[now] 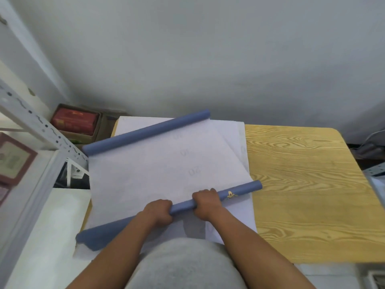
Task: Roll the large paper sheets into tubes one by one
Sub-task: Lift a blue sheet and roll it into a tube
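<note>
Both hands, left [159, 212] and right [206, 203], are clamped side by side on the near roll [241, 191] of a sheet [158, 172] spread on the table [302, 184]. Red packs [75, 120] are held in a carton [104, 124].

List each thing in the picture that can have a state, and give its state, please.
Large blue-backed paper sheet: white side up, partly rolled, curled at both ends.
Near blue roll: gripped by both hands, tight at right, loose at left.
Far blue roll: free, lying on the sheet stack.
Left hand: curled around the near roll.
Right hand: curled around the near roll.
Brown cardboard box: open, holding a red package.
</note>
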